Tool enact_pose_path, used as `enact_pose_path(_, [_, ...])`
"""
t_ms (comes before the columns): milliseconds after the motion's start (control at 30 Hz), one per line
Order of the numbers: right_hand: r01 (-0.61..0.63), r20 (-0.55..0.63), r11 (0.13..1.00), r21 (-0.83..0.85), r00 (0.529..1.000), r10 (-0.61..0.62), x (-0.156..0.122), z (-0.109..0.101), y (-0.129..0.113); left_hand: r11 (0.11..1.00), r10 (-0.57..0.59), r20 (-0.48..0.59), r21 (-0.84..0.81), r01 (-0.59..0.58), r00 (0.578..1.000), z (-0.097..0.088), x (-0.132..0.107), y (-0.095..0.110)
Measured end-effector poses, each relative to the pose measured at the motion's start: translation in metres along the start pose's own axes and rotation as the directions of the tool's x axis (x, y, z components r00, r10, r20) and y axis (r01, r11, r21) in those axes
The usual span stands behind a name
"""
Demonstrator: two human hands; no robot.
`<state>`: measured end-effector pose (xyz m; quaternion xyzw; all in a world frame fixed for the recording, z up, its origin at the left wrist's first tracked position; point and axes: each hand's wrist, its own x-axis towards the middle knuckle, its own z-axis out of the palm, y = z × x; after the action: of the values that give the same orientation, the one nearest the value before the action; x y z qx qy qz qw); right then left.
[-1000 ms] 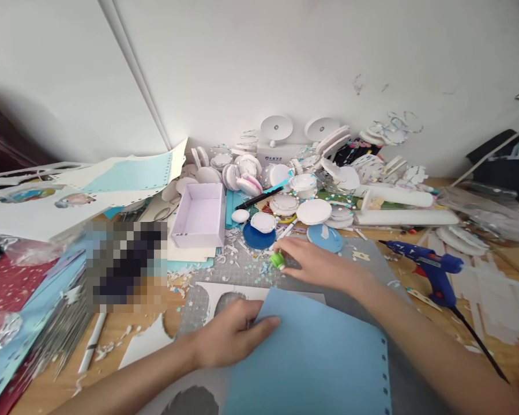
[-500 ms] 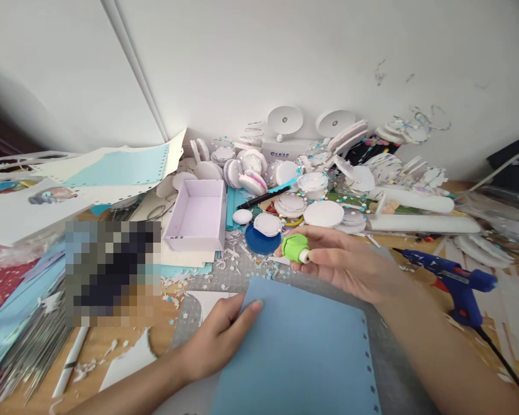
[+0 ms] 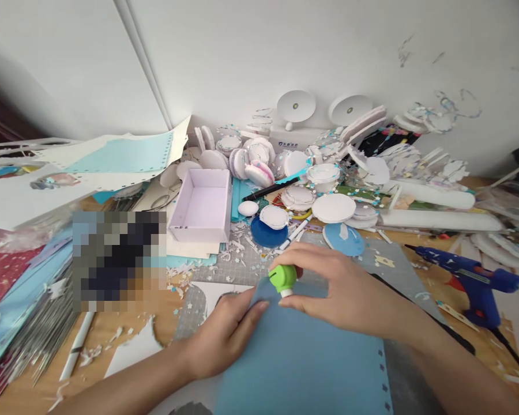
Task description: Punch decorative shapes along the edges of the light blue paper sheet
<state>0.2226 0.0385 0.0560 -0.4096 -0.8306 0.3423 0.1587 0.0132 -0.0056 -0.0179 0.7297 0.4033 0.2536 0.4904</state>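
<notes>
Between the thumb and fingers of my right hand (image 3: 335, 282) is a small green craft punch (image 3: 283, 278) with a white end. It sits at the far left corner of a blue sheet of card (image 3: 303, 351); whether the edge is in its slot I cannot tell. My left hand (image 3: 227, 328) pinches the sheet's left edge near that corner, thumb on top. A row of small punched holes runs down the sheet's right edge. Beneath it lie a grey cutting mat (image 3: 242, 259) and a white paper piece (image 3: 203, 291).
A lilac open box (image 3: 201, 230) stands behind my left hand. Many white foam discs (image 3: 334, 207) are heaped along the wall. A blue glue gun (image 3: 462, 268) with a cord lies at right. Thin wires (image 3: 47, 328) bundle at left. Small paper stars and scraps litter the mat.
My right hand has brought the craft punch down and left to the sheet's far corner. The left hand still holds the sheet. The view has shifted slightly.
</notes>
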Motion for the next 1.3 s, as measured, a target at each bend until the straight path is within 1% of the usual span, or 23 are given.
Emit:
enact_pose_path(200, [0.050,-0.009,0.998,-0.043,0.999,-0.050,0.000,0.005,-0.003,0.998,0.046,0.007,0.053,-0.046,0.999,0.001,-0.002,-0.002])
enact_pose_path(333, [0.059,0.047,0.998,-0.017,0.997,-0.058,-0.001,0.008,-0.002,0.991,0.082,0.016,0.100,-0.083,0.996,0.001,-0.002,-0.004])
enact_pose_path(467, [0.057,0.072,0.998,0.007,0.996,-0.057,-0.002,0.009,0.000,0.985,0.092,0.022,0.145,-0.094,0.996,0.002,-0.003,-0.003])
enact_pose_path(600, [0.056,0.174,0.996,0.071,0.982,-0.068,-0.002,0.007,0.000,0.974,0.140,0.074,0.172,-0.150,0.987,0.000,-0.003,-0.001])
enact_pose_path(667, [0.047,0.192,0.995,0.082,0.980,-0.062,-0.002,0.006,-0.001,0.972,0.151,0.088,0.168,-0.164,0.985,-0.001,-0.003,0.000])
enact_pose_path(967, [0.054,0.161,0.994,0.095,0.985,-0.069,0.001,0.011,0.001,0.979,0.116,0.098,0.159,-0.131,0.988,0.000,-0.001,-0.002])
enact_pose_path(1133, [0.026,0.150,0.994,0.105,0.988,-0.041,0.003,0.012,0.000,0.977,0.120,0.108,0.164,-0.137,0.987,-0.001,-0.001,0.001])
enact_pose_path(1233, [0.073,0.161,0.992,0.102,0.983,-0.089,0.004,0.012,-0.001,0.973,0.136,0.106,0.174,-0.153,0.985,0.000,0.000,0.001])
enact_pose_path(1300, [0.120,0.137,0.990,0.079,0.982,-0.130,0.004,0.013,-0.002,0.969,0.154,0.101,0.181,-0.171,0.983,0.000,0.000,0.001])
